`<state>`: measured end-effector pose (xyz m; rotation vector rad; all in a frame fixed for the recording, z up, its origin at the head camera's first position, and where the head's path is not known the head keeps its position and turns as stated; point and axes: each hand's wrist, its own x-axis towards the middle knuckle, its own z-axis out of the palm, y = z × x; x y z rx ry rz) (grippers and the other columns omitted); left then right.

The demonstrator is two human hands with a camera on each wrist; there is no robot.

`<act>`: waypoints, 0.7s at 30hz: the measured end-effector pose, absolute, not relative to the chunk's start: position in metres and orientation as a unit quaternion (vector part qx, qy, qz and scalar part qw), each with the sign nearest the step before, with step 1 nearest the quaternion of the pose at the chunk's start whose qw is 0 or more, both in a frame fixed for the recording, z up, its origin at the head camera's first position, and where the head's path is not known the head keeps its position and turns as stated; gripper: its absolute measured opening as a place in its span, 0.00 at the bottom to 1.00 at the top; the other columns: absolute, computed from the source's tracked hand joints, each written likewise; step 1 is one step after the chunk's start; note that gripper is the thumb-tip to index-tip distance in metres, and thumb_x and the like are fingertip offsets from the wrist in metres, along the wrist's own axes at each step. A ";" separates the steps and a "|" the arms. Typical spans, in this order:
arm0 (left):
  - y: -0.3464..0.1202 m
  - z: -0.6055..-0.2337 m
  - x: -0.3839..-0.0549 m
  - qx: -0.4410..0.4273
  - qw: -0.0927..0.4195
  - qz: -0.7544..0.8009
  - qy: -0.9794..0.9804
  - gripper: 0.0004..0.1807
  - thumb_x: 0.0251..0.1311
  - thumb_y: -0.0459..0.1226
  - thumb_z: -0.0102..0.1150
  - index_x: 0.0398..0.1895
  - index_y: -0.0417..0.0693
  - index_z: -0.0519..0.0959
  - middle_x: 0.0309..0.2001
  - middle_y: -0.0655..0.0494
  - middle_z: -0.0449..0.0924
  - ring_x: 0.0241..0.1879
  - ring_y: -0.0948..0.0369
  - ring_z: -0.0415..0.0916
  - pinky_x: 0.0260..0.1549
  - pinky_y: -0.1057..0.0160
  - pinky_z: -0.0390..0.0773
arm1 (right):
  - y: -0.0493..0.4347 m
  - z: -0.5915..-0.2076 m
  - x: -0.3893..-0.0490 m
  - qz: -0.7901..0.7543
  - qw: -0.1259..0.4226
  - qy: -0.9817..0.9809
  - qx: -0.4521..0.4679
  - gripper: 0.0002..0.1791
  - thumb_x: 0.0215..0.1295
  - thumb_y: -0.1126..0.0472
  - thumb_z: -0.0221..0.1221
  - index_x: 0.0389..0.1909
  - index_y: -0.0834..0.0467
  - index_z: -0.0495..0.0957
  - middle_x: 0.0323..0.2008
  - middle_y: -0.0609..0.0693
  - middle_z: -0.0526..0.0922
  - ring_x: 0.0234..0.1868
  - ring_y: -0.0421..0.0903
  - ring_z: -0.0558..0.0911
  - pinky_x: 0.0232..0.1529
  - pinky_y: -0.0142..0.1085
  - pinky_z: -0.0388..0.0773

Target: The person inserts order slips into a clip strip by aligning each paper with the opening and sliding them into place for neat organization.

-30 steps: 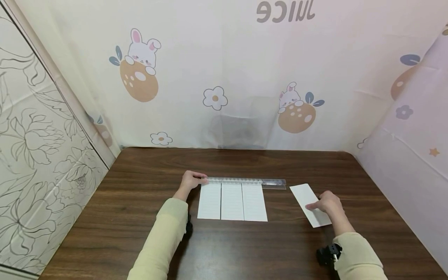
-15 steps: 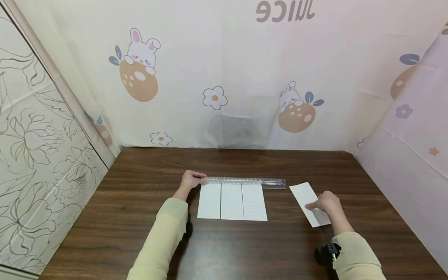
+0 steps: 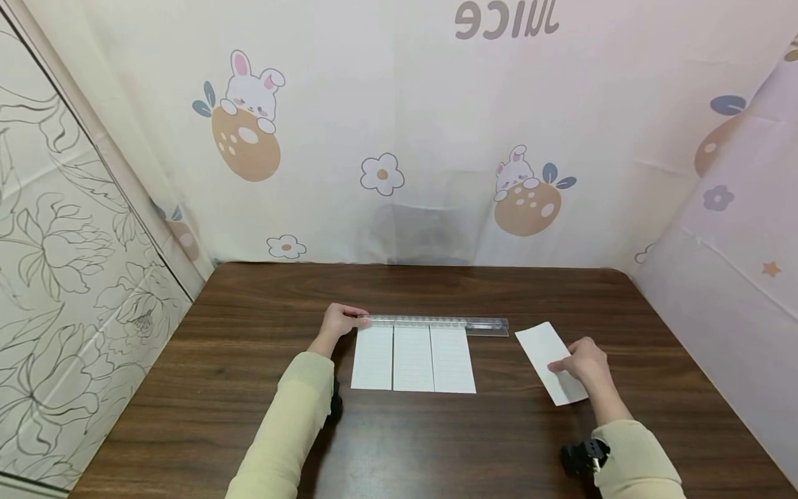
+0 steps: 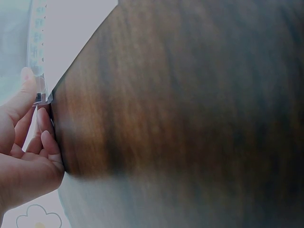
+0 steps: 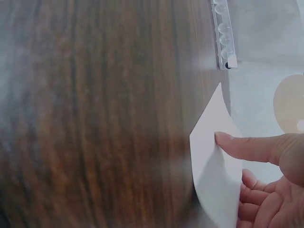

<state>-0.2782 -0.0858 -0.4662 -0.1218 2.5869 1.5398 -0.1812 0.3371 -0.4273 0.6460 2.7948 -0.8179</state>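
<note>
A clear plastic ticket rail [image 3: 488, 326], a long strip with round bead-like parts inside [image 5: 224, 40], lies across the middle of the table. Three lined white paper slips [image 3: 413, 360] stand side by side with their top edges at the rail; its right end has no slip below it. My left hand [image 3: 339, 321] grips the rail's left end, thumb on top in the left wrist view. To the right, my right hand [image 3: 586, 364] pinches another white slip [image 3: 541, 346] between thumb and fingers. That slip is tilted and bends slightly in the right wrist view, apart from the rail.
The dark wooden table [image 3: 436, 447] has a back edge against a pale printed curtain [image 3: 324, 125]. A flower-patterned panel [image 3: 62, 277] stands on the left, and more curtain hangs on the right. Black wrist gear [image 3: 582, 457] sits at the right wrist.
My right hand and its slip have shifted only very slightly, the slip's far corner a little higher. The left hand, the rail and the three slips have stayed in place.
</note>
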 end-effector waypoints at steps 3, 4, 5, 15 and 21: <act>-0.086 -0.466 -0.278 -0.040 0.064 0.508 0.858 0.10 0.46 0.36 0.67 0.32 0.41 0.84 0.40 0.45 0.79 0.34 0.56 0.73 0.33 0.60 0.73 | 0.337 -0.427 -0.179 -0.284 0.063 0.931 0.220 0.27 0.44 0.64 0.66 0.41 0.76 0.66 0.40 0.73 0.68 0.41 0.64 0.68 0.38 0.50 0.67; -0.086 -0.466 -0.277 -0.041 0.064 0.509 0.857 0.10 0.46 0.36 0.67 0.32 0.41 0.84 0.41 0.45 0.79 0.35 0.56 0.73 0.34 0.60 0.73 | 0.337 -0.427 -0.179 -0.285 0.056 0.932 0.218 0.26 0.44 0.64 0.66 0.40 0.75 0.66 0.40 0.73 0.68 0.41 0.65 0.67 0.38 0.50 0.66; -0.086 -0.466 -0.277 -0.041 0.064 0.509 0.857 0.10 0.46 0.36 0.67 0.32 0.41 0.84 0.41 0.45 0.79 0.35 0.56 0.73 0.34 0.60 0.73 | 0.337 -0.427 -0.178 -0.286 0.049 0.932 0.216 0.26 0.45 0.64 0.66 0.40 0.75 0.66 0.39 0.72 0.69 0.41 0.65 0.67 0.38 0.51 0.66; -0.085 -0.466 -0.277 -0.045 0.065 0.512 0.855 0.09 0.46 0.36 0.67 0.31 0.41 0.84 0.41 0.46 0.79 0.33 0.57 0.73 0.33 0.60 0.73 | 0.335 -0.421 -0.167 -0.311 0.003 0.929 0.200 0.22 0.47 0.64 0.64 0.41 0.71 0.71 0.35 0.67 0.77 0.40 0.63 0.70 0.38 0.49 0.66; -0.085 -0.466 -0.279 -0.047 0.068 0.511 0.855 0.09 0.46 0.36 0.66 0.32 0.41 0.84 0.41 0.46 0.79 0.36 0.56 0.73 0.35 0.59 0.72 | 0.333 -0.419 -0.161 -0.328 -0.016 0.921 0.209 0.22 0.50 0.62 0.62 0.44 0.70 0.71 0.34 0.67 0.78 0.39 0.62 0.71 0.31 0.44 0.67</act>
